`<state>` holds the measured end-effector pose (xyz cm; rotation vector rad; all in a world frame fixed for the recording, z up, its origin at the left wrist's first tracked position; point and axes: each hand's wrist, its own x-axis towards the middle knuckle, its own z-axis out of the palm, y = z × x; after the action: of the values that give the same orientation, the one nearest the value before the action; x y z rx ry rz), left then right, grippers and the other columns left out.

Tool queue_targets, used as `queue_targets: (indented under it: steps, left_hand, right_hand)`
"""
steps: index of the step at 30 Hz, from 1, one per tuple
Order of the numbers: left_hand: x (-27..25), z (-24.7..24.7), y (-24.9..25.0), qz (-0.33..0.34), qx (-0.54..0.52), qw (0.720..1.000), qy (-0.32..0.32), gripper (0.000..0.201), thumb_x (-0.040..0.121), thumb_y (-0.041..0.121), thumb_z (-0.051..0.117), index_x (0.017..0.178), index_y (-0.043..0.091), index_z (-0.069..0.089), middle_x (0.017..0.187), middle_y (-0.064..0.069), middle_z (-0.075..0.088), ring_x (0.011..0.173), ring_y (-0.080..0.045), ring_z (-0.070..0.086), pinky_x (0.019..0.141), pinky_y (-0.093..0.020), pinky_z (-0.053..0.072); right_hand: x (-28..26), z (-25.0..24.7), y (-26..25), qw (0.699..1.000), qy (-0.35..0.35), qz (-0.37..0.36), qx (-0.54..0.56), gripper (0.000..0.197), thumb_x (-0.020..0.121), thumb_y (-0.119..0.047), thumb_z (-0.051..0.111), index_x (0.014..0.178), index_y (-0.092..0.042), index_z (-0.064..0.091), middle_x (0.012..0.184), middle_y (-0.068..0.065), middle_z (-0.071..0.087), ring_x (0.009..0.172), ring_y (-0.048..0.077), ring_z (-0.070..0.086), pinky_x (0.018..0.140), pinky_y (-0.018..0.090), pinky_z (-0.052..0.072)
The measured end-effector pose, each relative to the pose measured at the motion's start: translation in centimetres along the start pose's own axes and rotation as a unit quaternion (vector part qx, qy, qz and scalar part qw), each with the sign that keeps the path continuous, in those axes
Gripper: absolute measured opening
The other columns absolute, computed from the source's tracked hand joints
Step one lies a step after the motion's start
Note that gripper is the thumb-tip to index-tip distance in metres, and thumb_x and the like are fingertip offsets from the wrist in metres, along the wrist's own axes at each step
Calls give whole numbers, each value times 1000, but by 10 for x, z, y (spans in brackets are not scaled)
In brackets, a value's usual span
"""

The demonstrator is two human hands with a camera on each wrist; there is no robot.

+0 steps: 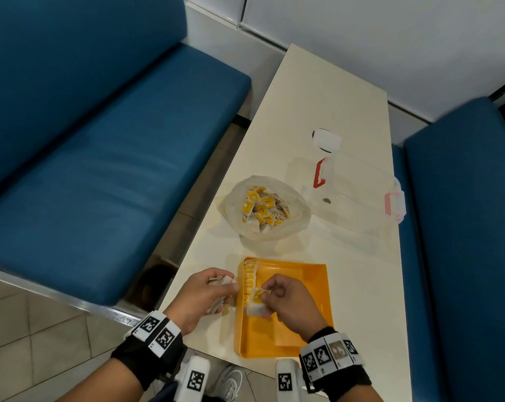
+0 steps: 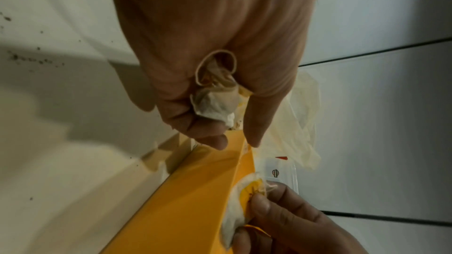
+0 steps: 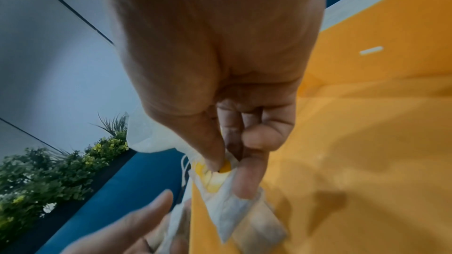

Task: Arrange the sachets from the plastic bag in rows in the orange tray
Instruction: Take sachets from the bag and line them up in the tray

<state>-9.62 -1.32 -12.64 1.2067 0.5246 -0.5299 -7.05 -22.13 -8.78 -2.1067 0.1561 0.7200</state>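
sachet pinched in right grip, seemingly over orange tray

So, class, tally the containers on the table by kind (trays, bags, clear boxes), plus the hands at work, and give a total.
Orange tray: 1
Plastic bag of sachets: 1
Clear box with clips: 1
Hands: 2, left hand and right hand, each holding sachets
Total: 5

We can read no words or numbers anywhere: the yellow tags on the sachets carry dark marks too small to make out, and the clear box bears an illegible logo.
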Motion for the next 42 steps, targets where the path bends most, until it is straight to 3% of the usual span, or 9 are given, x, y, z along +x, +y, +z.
queue_targets:
  steps: [4,7,9,13,27,32,35,38,42]
  left_hand:
    - [-1,3,-1,20,43,999,9,41,71,17,92,107,14,72,91,-14,76,69,-17,70,56,-26,53]
    - [0,4,-5,28,83,996,18,44,65,18,95,104,18,74,93,-10,74,66,-11,68,51,-23,50]
    - [-1,6,-8,36,100,994,20,43,66,17,95,102,19,74,90,-6,71,60,-5,65,50,-22,49]
    - [-1,7,-10,46,115,992,21,40,68,16,94,103,21,74,89,-3,70,55,0,62,51,-21,48]
    - [1,7,-10,35,132,991,11,40,69,21,93,105,26,76,95,-4,73,63,-7,65,51,-21,48]
    - [1,6,-11,32,132,991,11,40,68,20,94,104,26,76,98,-7,74,68,-11,67,51,-22,49]
    - [-1,5,-9,38,144,989,0,38,72,21,92,105,28,75,99,-6,74,69,-11,68,51,-21,49]
    - [-5,2,-5,48,154,987,-5,26,86,17,80,107,31,74,91,-5,74,63,-8,65,53,-23,50]
    - [-9,-5,-2,60,148,987,-20,23,95,12,67,109,29,73,75,-4,70,57,-9,62,51,-25,46]
  right_hand:
    - [-2,13,9,999,-21,33,6,9,89,-7,66,89,-14,59,62,7,70,55,13,67,45,21,43]
    - [-1,21,14,998,-33,50,16,10,89,-6,65,92,-10,58,67,13,70,53,15,68,45,22,45]
    - [1,25,16,998,-31,55,23,10,90,-4,65,93,-9,57,70,16,69,50,14,66,44,23,45]
    - [7,31,21,998,-9,57,18,9,90,-6,66,90,-11,58,72,6,62,53,18,66,43,24,44]
    - [11,46,17,997,66,44,5,9,89,-11,66,86,-14,58,76,5,62,54,16,65,48,24,49]
    - [15,49,14,995,85,47,8,8,88,-8,65,86,-11,58,70,3,59,52,17,63,53,32,53]
    - [14,49,13,995,87,42,-5,11,85,-11,67,86,-16,57,73,2,61,61,19,66,60,35,58]
    - [12,42,11,990,122,7,-71,15,83,-19,72,88,-23,59,88,-4,63,84,11,61,68,18,48]
    - [7,32,-10,980,144,-112,-74,15,86,-21,72,87,-31,61,96,-9,62,82,5,59,68,12,45]
